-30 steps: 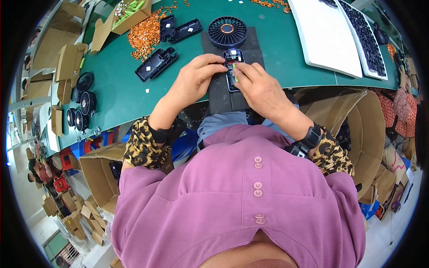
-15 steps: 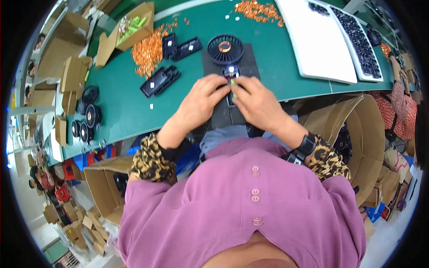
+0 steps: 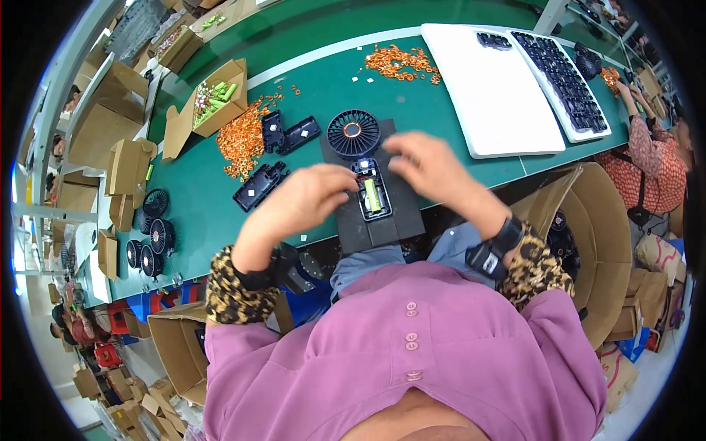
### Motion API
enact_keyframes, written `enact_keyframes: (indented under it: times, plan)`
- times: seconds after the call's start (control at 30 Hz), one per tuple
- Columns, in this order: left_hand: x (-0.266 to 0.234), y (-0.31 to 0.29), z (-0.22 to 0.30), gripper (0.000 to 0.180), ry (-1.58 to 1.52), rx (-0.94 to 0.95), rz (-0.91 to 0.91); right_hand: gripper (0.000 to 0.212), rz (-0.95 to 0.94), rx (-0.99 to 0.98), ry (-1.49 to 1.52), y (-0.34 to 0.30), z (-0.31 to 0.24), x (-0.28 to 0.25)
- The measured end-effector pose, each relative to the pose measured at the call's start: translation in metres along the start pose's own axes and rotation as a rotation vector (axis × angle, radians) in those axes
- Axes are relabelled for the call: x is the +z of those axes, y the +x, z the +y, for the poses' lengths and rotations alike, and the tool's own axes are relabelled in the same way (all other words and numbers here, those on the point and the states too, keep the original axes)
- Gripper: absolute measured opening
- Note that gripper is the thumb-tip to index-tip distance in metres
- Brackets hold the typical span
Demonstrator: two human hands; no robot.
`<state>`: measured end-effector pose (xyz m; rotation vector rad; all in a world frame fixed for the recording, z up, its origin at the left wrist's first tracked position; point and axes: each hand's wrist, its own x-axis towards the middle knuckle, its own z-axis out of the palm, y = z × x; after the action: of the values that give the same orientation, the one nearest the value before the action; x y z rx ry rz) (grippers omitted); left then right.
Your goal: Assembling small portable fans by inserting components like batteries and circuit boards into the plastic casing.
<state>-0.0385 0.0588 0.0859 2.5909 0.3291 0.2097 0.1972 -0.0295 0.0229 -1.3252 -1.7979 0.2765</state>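
Observation:
A handheld fan lies on a black mat (image 3: 404,215) in front of me, its round dark head (image 3: 353,134) pointing away. Its handle housing (image 3: 379,209) is uncovered, and a green battery cell (image 3: 371,194) sits lengthwise inside. Thin wires show near the housing's upper left side. At that side is my left hand (image 3: 312,197), fingers extended and thumb apart from them; whether the fingertips touch the wires cannot be seen. My right hand (image 3: 428,166) hovers right of the fan, fingers loosely bent and apart, with nothing visible in them.
Left of the mat lie dark plastic housing parts (image 3: 261,185) and a pile of copper-coloured rings (image 3: 239,143). Behind them stands a carton of green cells (image 3: 220,103). Several fans (image 3: 158,235) stand far left. White foam trays (image 3: 493,103) lie right; a co-worker (image 3: 647,165) sits beyond.
Both hands have parted from their close pinch over the housing, left hand leftward, right hand rightward and up. The green cell now shows lying in the housing. The whole view has shifted.

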Motion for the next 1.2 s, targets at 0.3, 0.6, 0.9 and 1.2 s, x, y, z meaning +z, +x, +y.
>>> enact_keyframes:
  times: [0.3,0.6,0.9,1.2]
  plan:
    - [-0.051,0.099,-0.092,0.018,-0.124,-0.29,0.094,0.013,0.07,0.373,-0.282,0.091,0.136,-0.014]
    - [-0.016,0.207,-0.141,0.017,0.115,-0.018,0.015,0.012,-0.041,0.281,-0.445,0.109,0.142,-0.002]
    - [0.003,0.244,-0.154,0.016,0.292,0.108,-0.06,0.01,0.01,0.411,-0.259,0.091,0.116,-0.022]
    - [0.007,0.259,-0.15,0.008,0.566,0.229,-0.112,0.009,-0.042,0.28,-0.389,0.027,0.077,-0.018]
